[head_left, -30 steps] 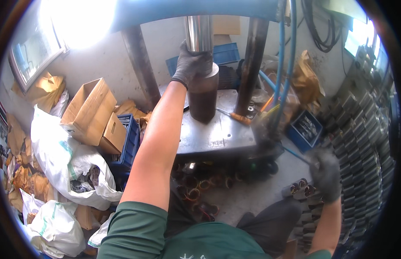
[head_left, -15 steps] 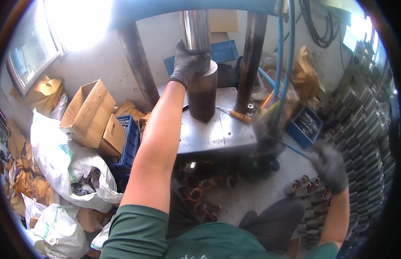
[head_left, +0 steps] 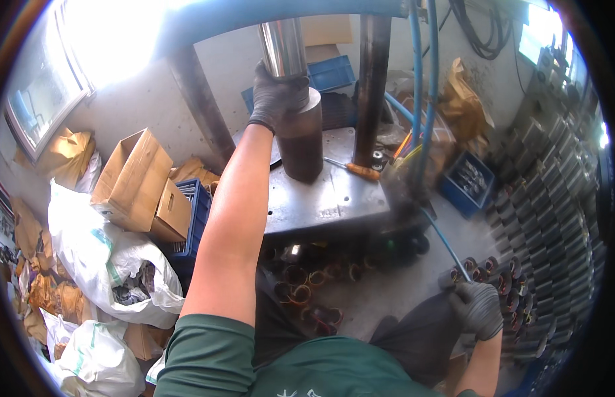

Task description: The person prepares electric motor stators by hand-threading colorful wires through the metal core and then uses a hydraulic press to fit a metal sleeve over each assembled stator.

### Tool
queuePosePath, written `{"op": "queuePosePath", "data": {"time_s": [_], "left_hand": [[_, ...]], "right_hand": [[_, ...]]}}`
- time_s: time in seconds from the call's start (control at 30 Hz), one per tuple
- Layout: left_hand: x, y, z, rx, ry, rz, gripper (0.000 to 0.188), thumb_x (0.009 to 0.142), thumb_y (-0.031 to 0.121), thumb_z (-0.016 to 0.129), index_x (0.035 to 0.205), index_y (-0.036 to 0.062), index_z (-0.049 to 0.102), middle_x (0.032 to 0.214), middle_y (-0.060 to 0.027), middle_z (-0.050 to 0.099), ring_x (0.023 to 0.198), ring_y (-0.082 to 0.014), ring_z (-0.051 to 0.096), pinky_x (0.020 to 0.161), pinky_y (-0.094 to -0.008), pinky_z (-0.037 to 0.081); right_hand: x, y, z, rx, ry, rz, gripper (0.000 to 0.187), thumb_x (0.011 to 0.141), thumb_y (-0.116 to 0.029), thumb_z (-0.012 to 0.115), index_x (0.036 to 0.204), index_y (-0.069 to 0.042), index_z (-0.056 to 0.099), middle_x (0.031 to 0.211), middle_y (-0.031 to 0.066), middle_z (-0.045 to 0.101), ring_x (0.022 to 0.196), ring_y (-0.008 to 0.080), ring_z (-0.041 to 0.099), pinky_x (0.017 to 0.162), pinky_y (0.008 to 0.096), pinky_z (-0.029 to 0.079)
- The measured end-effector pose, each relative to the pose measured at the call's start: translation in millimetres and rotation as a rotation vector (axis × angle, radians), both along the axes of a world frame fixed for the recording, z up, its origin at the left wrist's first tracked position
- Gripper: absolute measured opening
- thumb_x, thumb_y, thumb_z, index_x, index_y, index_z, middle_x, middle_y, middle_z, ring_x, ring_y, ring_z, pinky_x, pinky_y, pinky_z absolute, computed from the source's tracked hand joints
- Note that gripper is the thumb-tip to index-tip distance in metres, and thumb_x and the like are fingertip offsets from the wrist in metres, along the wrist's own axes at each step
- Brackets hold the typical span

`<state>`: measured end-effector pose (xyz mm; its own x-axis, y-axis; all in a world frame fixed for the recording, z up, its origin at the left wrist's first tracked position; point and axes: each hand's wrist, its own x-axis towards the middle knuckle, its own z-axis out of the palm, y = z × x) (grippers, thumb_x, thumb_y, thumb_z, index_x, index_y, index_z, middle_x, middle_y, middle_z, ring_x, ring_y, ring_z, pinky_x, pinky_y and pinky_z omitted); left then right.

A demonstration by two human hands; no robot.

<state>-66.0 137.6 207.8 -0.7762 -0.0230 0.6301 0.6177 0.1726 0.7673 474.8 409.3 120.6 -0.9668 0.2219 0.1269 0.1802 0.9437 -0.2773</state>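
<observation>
My left hand [head_left: 275,100], in a dark glove, reaches up to the gap between a shiny steel press ram [head_left: 284,49] and a dark upright cylinder [head_left: 301,149]. Its fingers are curled in beneath the ram; whatever they grip there is hidden. The cylinder stands on a steel press plate [head_left: 314,208], its pale top face partly showing. Low on the right, my gloved right hand [head_left: 478,309] is closed round the end of a thin blue lever [head_left: 446,239]. A screwdriver with a wooden handle [head_left: 363,172] lies on the plate, right of the cylinder.
Dark press columns [head_left: 372,86] and blue hoses [head_left: 416,86] flank the plate. Stacked metal tubes [head_left: 552,198] fill the right side, near a blue bin [head_left: 467,185] of small parts. Cardboard boxes [head_left: 132,178] and white sacks [head_left: 76,251] crowd the left. Short rings [head_left: 297,292] lie below the plate.
My right hand has come down and toward me, swinging the blue lever's end down with it. My left hand stays at the gap under the ram. The whole view has shifted slightly.
</observation>
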Motion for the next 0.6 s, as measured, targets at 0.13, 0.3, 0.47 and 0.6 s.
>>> {"op": "queuePosePath", "data": {"time_s": [0.13,0.3,0.47,0.6], "left_hand": [[5,-1,3,0.012,-0.013,0.003,0.08,0.07,0.024,0.092,0.132,-0.0026,0.05,0.116,-0.0197,0.07,0.108,-0.0291,0.071,0.096,-0.0388,0.057],[29,1,7,0.187,-0.177,-0.22,0.086,0.074,0.035,0.095,0.138,0.0053,0.046,0.122,-0.0125,0.066,0.109,-0.0224,0.066,0.096,-0.0377,0.055],[17,-8,3,0.177,-0.164,-0.191,0.08,0.077,0.036,0.093,0.135,0.0036,0.049,0.12,-0.0136,0.067,0.108,-0.0235,0.067,0.096,-0.0377,0.055],[16,-6,2,0.165,-0.174,-0.199,0.077,0.077,0.033,0.093,0.133,0.0027,0.05,0.119,-0.0137,0.067,0.108,-0.0245,0.067,0.097,-0.0385,0.055]], "right_hand": [[2,6,-7,0.027,0.038,-0.011,0.024,0.084,-0.024,0.072,0.072,-0.004,0.063,0.072,0.0207,0.063,0.072,0.0425,0.065,0.066,0.0508,0.052],[1,3,-6,0.044,0.091,-0.023,0.019,0.085,-0.021,0.072,0.077,-0.005,0.066,0.071,0.0211,0.062,0.072,0.0428,0.065,0.066,0.0515,0.052],[-1,-2,-3,0.027,0.129,-0.032,0.017,0.085,-0.019,0.073,0.079,-0.004,0.067,0.071,0.0213,0.062,0.071,0.0428,0.065,0.066,0.0513,0.051],[-1,3,-3,0.033,0.102,-0.041,0.016,0.084,-0.019,0.074,0.08,-0.004,0.068,0.072,0.0218,0.063,0.072,0.0427,0.065,0.066,0.0503,0.051]]}}
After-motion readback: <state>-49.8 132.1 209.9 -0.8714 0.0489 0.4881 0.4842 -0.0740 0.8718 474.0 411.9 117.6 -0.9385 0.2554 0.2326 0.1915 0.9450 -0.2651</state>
